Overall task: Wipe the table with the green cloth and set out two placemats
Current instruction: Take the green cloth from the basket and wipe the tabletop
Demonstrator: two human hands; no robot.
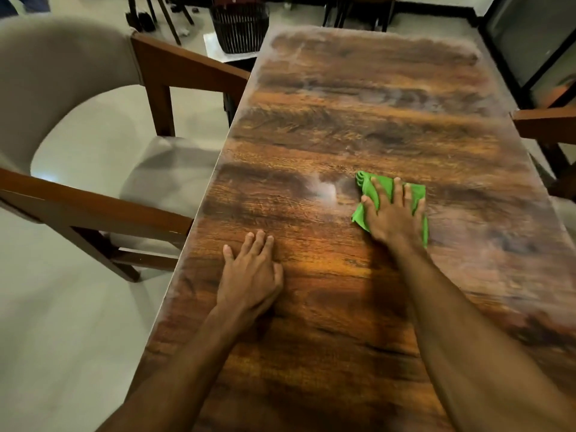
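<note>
A long wooden table with a glossy top runs away from me. A crumpled green cloth lies on it right of the middle. My right hand presses flat on the cloth, fingers spread over it. My left hand rests palm down on the bare tabletop near the left edge, holding nothing. No placemats are in view.
A wooden chair with a pale cushioned back and seat stands close along the table's left side. Another chair's arm pokes in at the right edge. A dark slatted basket sits on the floor beyond the far left corner.
</note>
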